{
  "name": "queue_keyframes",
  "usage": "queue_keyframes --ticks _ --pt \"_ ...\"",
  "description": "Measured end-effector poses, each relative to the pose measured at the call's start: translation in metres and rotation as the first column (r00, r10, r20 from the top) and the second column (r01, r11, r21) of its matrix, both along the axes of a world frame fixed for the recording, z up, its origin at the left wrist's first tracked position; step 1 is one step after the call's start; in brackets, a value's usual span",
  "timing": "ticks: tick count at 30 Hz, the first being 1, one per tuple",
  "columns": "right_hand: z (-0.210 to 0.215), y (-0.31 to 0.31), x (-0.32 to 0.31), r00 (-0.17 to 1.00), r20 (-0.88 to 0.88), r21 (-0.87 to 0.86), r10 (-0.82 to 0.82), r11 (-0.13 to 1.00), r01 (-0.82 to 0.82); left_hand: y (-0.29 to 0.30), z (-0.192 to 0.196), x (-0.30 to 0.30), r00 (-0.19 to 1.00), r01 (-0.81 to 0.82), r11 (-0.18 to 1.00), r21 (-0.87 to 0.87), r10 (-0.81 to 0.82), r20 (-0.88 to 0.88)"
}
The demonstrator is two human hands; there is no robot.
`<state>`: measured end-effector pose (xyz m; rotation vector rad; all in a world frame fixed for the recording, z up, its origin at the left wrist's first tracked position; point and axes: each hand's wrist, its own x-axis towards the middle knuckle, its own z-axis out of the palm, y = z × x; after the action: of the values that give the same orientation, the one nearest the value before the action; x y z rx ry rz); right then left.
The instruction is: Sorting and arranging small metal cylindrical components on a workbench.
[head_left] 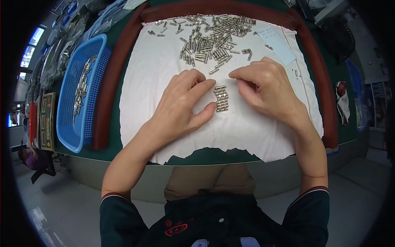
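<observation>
A short strip of silvery metal links [221, 99], like a piece of watch bracelet, lies on the white cloth [255, 136] between my hands. My left hand [181, 96] rests at its left edge, thumb and forefinger apart, their tips at or very near the links. Just right of the strip, my right hand [269, 86] has its forefinger stretched leftward and its thumb lower down; the other fingers are curled, and nothing shows between them. Beyond both hands spreads a loose pile of small metal links [218, 39], a few strays lying at its near side.
A dark red raised border [214, 9] frames the cloth at the back and sides. To the left, a blue plastic basket [66, 111] holds more metal pieces. A pale blue paper slip [279, 45] lies far right on the cloth. Clear plastic bags [61, 45] are heaped far left.
</observation>
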<state>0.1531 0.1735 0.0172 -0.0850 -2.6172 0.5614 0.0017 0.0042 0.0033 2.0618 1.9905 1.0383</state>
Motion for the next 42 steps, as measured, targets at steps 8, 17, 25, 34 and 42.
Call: queue_keyframes --ticks 8,17,25,34,42 --pt "-0.020 0.010 -0.007 0.987 -0.138 0.035 -0.084 0.995 0.090 0.013 0.014 0.017 0.995 0.013 0.979 -0.202 -0.033 -0.096" --pt "-0.032 0.017 -0.012 0.976 -0.177 -0.050 -0.129 0.991 0.122 0.019 0.035 0.024 0.926 -0.090 0.908 -0.409 -0.075 -0.370" --pt "-0.035 0.025 -0.007 0.974 -0.157 -0.064 -0.164 0.986 0.156 0.019 0.039 0.028 0.914 -0.078 0.906 -0.417 -0.102 -0.392" --pt "-0.038 0.026 -0.007 0.972 -0.161 -0.025 -0.173 0.985 0.171 0.025 0.041 0.030 0.899 -0.059 0.913 -0.405 -0.127 -0.419" --pt "-0.039 0.023 -0.007 0.969 -0.188 -0.031 -0.160 0.987 0.157 0.029 0.033 0.039 0.746 -0.091 0.896 -0.435 -0.228 -0.625"
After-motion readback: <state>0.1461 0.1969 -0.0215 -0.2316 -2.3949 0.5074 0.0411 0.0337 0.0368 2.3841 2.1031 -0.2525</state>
